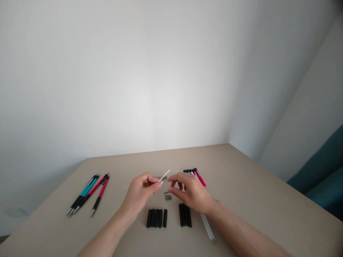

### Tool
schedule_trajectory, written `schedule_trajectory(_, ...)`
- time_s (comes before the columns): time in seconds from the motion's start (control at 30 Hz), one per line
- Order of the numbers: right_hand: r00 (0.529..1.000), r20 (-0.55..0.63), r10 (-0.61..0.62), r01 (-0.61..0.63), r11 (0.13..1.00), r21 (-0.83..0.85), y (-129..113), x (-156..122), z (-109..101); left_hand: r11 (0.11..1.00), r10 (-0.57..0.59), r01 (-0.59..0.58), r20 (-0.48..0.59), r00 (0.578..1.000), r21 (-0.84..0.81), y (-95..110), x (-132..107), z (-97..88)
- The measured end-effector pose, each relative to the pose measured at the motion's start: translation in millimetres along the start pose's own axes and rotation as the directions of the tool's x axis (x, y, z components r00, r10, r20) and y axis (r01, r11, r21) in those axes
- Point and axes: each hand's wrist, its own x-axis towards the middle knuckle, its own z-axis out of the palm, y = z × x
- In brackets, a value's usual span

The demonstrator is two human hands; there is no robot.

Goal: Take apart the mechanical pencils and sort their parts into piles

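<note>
Between the thumb and fingers of my left hand [146,187] is a thin white pen refill [164,175], slanting up to the right. My right hand [190,189] is just right of the refill's raised end, thumb and index finger apart, with nothing visible between them. Below its fingertips lies a small cluster of springs [168,196]. Small metal pen tips [162,177] sit behind the refill, partly hidden. Toward me are two rows of black rubber grips, a left row [157,218] and a right row [185,215].
Several assembled pens [87,194], blue and red, lie on the left of the beige table [120,242]. Pen barrels [198,176] lie behind my right hand, partly covered. More white refills [208,229] lie under my right forearm. A wall stands behind; teal fabric [321,175] hangs at right.
</note>
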Motion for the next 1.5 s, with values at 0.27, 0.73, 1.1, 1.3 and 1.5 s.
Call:
schedule_trajectory(0.27, 0.993, -0.009, -0.120, 0.120, 0.993, 0.019, -6, 2, 4, 0.925, -0.097, 0.121, 0.086, 0.992, -0.360, -7, -6, 17.5)
schedule_trajectory(0.73, 0.978, -0.156, -0.139, 0.120, 0.985, -0.127, 8, 7, 2, 0.772, -0.229, 0.266, 0.139, 0.964, -0.577, 6, -6, 15.1)
schedule_trajectory(1.1, 0.981, -0.072, 0.180, -0.194, 0.897, -0.397, 52, 10, -7, 0.797, -0.227, 0.209, 0.039, 0.973, -0.566, 7, 0, 4.9)
schedule_trajectory(1.3, 0.968, -0.041, 0.247, -0.241, 0.874, -0.421, 54, 12, -3, 0.810, -0.214, 0.201, 0.042, 0.976, -0.551, 7, -1, 6.7)
schedule_trajectory(1.5, 0.969, -0.077, 0.234, -0.244, 0.869, -0.431, 51, 10, -7, 0.829, -0.215, 0.192, 0.017, 0.976, -0.526, 8, -1, 6.2)
